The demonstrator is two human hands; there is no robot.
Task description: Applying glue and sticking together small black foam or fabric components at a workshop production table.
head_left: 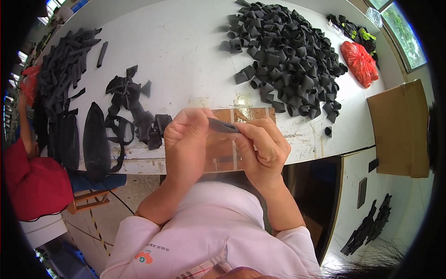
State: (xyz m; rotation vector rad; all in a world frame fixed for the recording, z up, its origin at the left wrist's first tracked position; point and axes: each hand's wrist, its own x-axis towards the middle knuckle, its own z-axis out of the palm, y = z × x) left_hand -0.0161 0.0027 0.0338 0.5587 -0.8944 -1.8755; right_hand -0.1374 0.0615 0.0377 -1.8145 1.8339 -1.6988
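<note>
Holding one flat black strip (222, 125), dark grey, matte, tapered to the left, at frame centre: my left hand (186, 142) and right hand (261, 149) both pinch it between closed fingertips. Behind, upper right: heap of cut black tube pieces (288, 51) on white table (181, 46).

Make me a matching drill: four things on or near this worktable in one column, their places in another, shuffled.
Things:
1. pile of short black tube pieces
2. orange plastic bag
3. cardboard sheet
4. thin dark strip

Places:
A. pinched between the left hand and right hand
B. far middle of the white table
C. far right corner of the table
D. off the table's right edge

Pairs: 1-B, 2-C, 3-D, 4-A
</note>
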